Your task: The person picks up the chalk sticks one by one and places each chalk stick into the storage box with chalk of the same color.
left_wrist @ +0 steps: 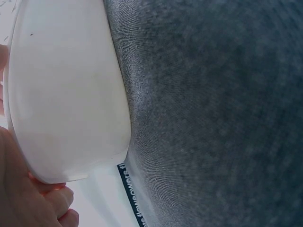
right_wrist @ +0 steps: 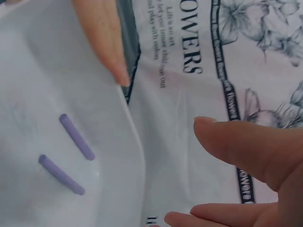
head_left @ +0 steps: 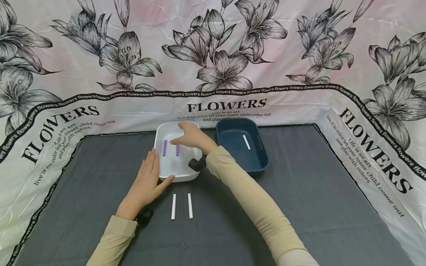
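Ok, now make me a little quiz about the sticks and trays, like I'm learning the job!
1. Count: how many purple sticks lie in the white tray?
2. True or false: the blue tray holds a purple stick.
3. Pick one: in the head view, which hand is over the white tray? A) left B) right

Key:
1. Two.
2. False; it holds one white stick.
3. B, the right hand.

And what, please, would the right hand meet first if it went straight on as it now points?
The right hand would probably meet the far rim of the white tray first, though depth is unclear and it might pass above.
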`<control>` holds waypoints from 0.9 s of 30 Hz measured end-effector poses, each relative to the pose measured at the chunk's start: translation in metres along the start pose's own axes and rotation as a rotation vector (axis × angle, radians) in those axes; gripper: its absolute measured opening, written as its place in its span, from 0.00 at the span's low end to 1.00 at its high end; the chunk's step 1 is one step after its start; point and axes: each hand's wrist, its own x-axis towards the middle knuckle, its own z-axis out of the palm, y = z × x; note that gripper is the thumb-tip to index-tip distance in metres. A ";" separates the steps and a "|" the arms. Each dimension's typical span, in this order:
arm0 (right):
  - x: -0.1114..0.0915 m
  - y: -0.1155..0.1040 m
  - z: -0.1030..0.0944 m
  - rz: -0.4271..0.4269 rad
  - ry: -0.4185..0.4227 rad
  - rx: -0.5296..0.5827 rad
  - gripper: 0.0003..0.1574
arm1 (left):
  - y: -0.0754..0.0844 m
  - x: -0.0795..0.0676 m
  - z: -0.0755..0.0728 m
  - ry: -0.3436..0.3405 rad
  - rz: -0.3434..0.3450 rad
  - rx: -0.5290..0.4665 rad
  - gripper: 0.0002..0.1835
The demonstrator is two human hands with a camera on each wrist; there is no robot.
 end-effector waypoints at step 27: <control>-0.100 -0.010 -0.032 -0.251 0.192 -0.108 0.45 | 0.000 0.000 0.000 -0.003 -0.003 0.002 0.55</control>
